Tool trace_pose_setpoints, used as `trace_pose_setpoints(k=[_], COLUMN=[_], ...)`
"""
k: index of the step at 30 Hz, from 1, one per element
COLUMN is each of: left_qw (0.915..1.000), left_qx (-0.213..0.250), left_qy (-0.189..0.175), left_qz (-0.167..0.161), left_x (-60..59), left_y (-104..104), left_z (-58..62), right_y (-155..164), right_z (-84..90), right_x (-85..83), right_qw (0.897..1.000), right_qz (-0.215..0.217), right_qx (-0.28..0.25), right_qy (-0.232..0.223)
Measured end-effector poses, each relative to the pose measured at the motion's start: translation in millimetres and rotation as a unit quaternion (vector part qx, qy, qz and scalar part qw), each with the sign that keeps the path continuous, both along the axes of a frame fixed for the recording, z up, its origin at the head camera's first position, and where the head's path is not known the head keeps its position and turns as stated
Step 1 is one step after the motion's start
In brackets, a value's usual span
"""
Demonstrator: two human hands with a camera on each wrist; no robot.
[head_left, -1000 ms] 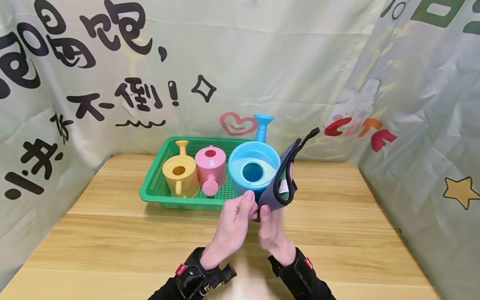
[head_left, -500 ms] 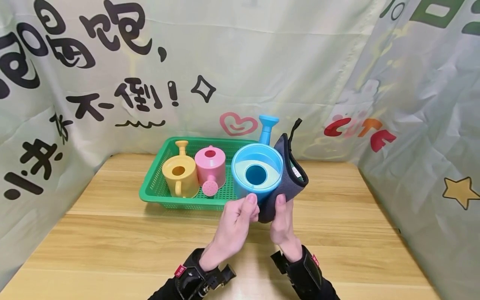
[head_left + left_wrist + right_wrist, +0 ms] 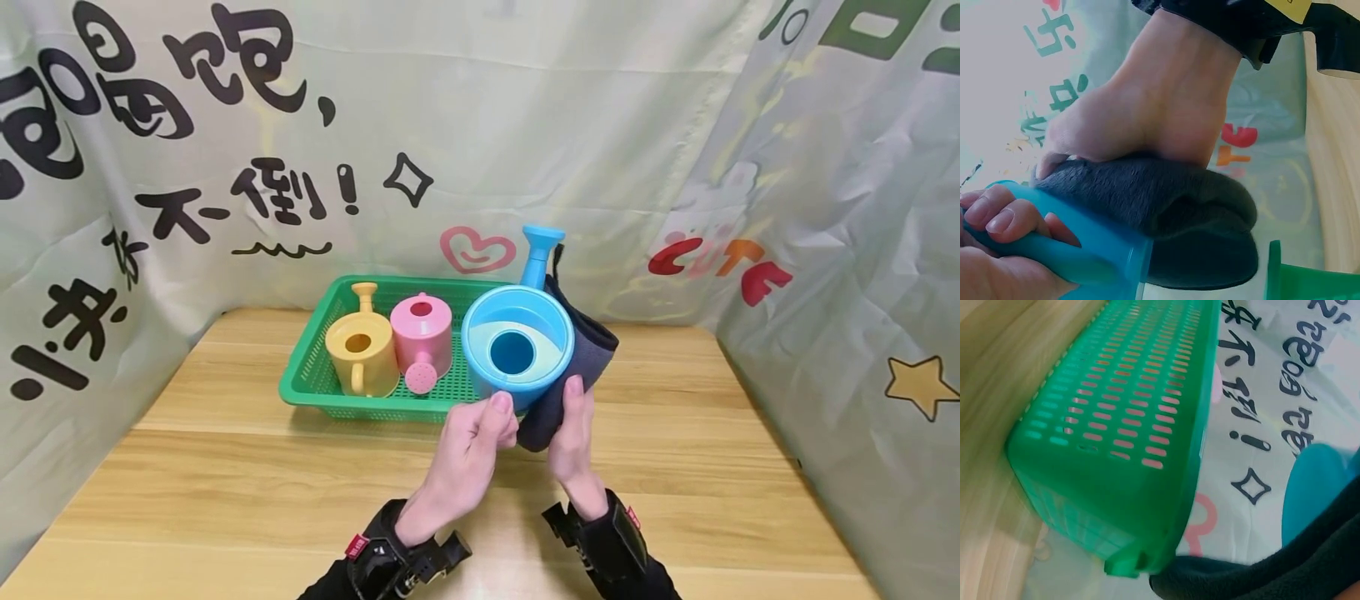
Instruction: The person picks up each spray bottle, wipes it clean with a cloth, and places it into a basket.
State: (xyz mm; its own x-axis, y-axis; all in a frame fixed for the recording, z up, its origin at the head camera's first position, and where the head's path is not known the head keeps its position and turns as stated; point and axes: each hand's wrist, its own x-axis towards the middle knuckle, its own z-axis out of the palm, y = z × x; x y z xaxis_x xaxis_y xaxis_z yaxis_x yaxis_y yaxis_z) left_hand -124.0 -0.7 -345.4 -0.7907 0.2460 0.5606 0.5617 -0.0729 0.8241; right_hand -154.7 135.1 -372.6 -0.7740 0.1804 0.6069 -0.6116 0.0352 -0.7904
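Observation:
My left hand grips the handle of a blue watering can, held up in front of the green basket. In the left wrist view its fingers curl round the blue handle. A dark grey cloth lies against the can's right side. My right hand holds that cloth, thumb on top, pressing it to the can. The left wrist view shows the cloth bunched under the right hand. In the right wrist view the cloth fills the lower right, with the can behind it.
A yellow watering can and a pink one stand in the basket at the back of the wooden table. Printed fabric walls close in the back and both sides. The basket's slotted side is close to my right wrist.
The cloth, held up apart from the can a second ago, has been folded down against the can's right side. The right hand moved right and up; the can shifted slightly right.

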Motion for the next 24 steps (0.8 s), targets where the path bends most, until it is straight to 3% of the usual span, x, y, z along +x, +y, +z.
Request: trace_pose_setpoints(k=[6,12,18,24], left_qw=[0.9994,0.9988,0.9992,0.9996], left_qx=[-0.002,-0.011,-0.015,-0.014], left_qy=[-0.015,-0.03,-0.027,-0.02], left_qz=[-0.032,-0.038,-0.025,-0.018], left_x=[-1.0,-1.5,-1.0,-2.3], left_y=[-5.3,-5.3,-1.3,2.1], left_z=[2.8,3.2,1.8,-1.9], right_y=[9.6,10.5,4.8,-7.0], right_z=[9.0,15.2,17.9,10.6], right_x=[-0.9,2.8,8.4,13.1], right_qw=[0.999,0.998,0.999,0.998], right_qz=[-0.005,-0.001,-0.005,-0.047], right_qx=[0.005,-0.009,-0.022,-0.029], right_qy=[-0.047,-0.07,-0.04,0.014])
